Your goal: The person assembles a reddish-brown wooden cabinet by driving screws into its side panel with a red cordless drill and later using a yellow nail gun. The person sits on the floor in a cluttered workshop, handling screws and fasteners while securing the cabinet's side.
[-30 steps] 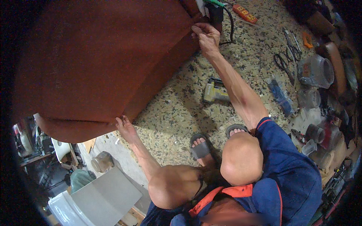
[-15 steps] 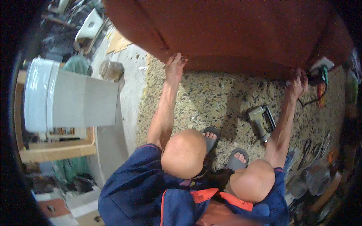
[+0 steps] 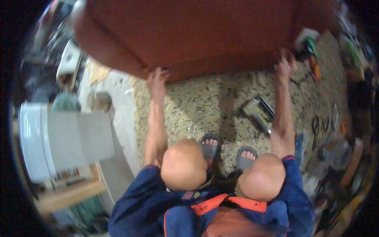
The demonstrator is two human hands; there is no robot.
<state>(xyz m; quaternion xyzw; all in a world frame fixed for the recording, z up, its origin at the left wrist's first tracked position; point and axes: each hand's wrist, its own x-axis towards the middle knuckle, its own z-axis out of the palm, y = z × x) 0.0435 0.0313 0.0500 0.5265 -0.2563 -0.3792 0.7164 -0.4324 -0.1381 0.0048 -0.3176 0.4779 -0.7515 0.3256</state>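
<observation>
A large piece covered in reddish-brown fabric [image 3: 205, 35], with a broad padded look, fills the top of the head view. My left hand [image 3: 157, 81] grips its lower edge at the left, fingers curled over the fabric. Toward the right end of the same edge, my right hand [image 3: 286, 67] holds on too; it is slightly blurred, and its fingertips are partly hidden. Both arms reach straight forward past my bent knees. A grey staple gun [image 3: 256, 113] lies on the speckled floor [image 3: 201, 104], just left of my right forearm.
At left stands a pale grey bin-like container [image 3: 79, 136] by a wooden frame [image 3: 71, 195]. A clear jar [image 3: 99, 101] sits above it. Beyond my right hand are a green-and-black tool [image 3: 310, 47] and an orange-handled one [image 3: 315, 69]. Scissors [image 3: 316, 125] and clutter lie at right.
The view has swung, so the fabric-covered piece and both hands appear further left. The piece's edge is tilted differently, its left end lower. Both hands stay on that edge.
</observation>
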